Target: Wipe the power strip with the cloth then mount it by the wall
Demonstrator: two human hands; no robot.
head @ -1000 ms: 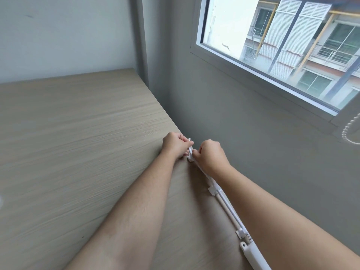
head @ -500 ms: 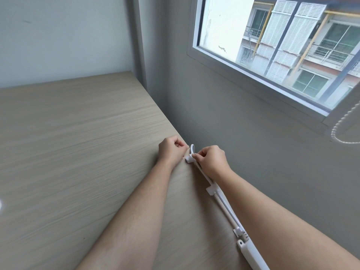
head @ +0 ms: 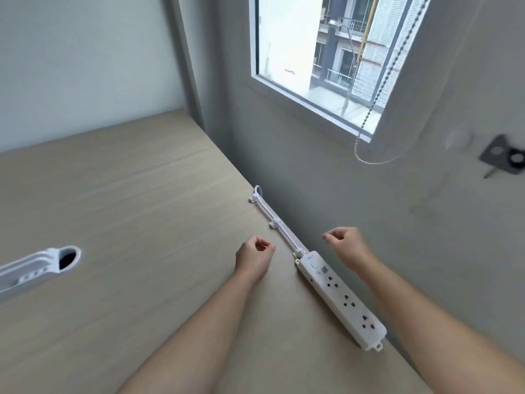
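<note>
A white power strip [head: 342, 300] lies on the wooden desk [head: 127, 211] along its right edge, close against the grey wall [head: 326, 200]. Its white cord [head: 279, 226] runs away from me along that edge through small white clips and ends in a loop at the far clip [head: 256, 194]. My left hand [head: 253, 258] hovers just left of the strip's cord end, fingers curled, holding nothing. My right hand [head: 345, 245] is raised to the right of the cord end, near the wall, fingers loosely curled and empty. No cloth is in view.
A white cable tray with a dark grommet hole [head: 66, 258] is set in the desk at the left. A window [head: 326, 61] sits above, with a bead chain [head: 369, 137] hanging by it. A grey bracket [head: 502, 156] is fixed on the wall at the right.
Both hands have let go of the far cord clip and drawn back toward me. The view has pulled back and turned, so the whole power strip now shows.
</note>
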